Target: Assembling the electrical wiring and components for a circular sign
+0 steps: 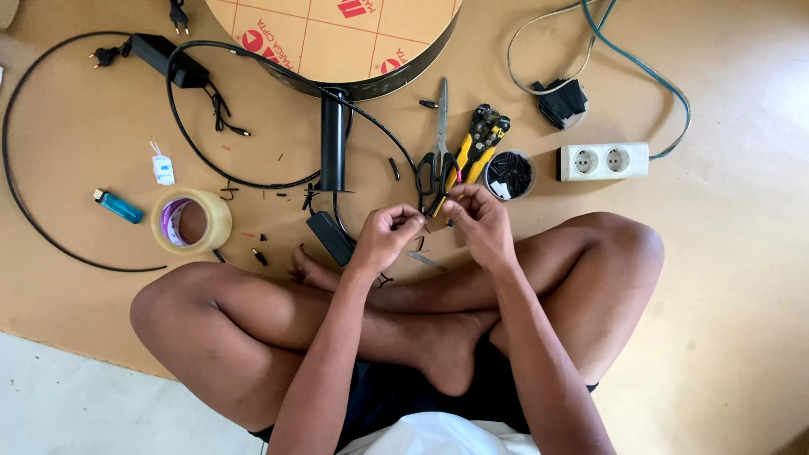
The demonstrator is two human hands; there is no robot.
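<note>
Two hands meet in front of a person who sits cross-legged on the brown floor [742, 278]. The left hand [386, 238] is curled narrow, its thumb and first fingers pinched together on the end of a thin black cable [371, 126]. The right hand [482, 223] is also closed small, its fingertips pressed on the same spot from the other side, so that both hands almost touch. What exactly sits between the fingertips is too small to see; it may be the bare end of the cable.

This cable runs up from the hands, bends over a black metal post [334, 139] and goes left to a black power adapter [168, 61]. The post stands under a round board [337, 38] with a dark rim, at the top of the view.

Just above the hands lie black-handled scissors [436, 156], and beside them yellow and black wire strippers [480, 143]. A small round container [509, 174] full of black pieces stands to the right of the strippers, and near it a white double socket [603, 161] with a green-blue cord [649, 72].

On the left side a roll of clear tape [190, 221] lies flat on the floor, with a blue lighter [118, 206] near it. A small black box [330, 238] lies close to the left wrist, near the foot. Short black scraps are scattered on the floor around the post.
</note>
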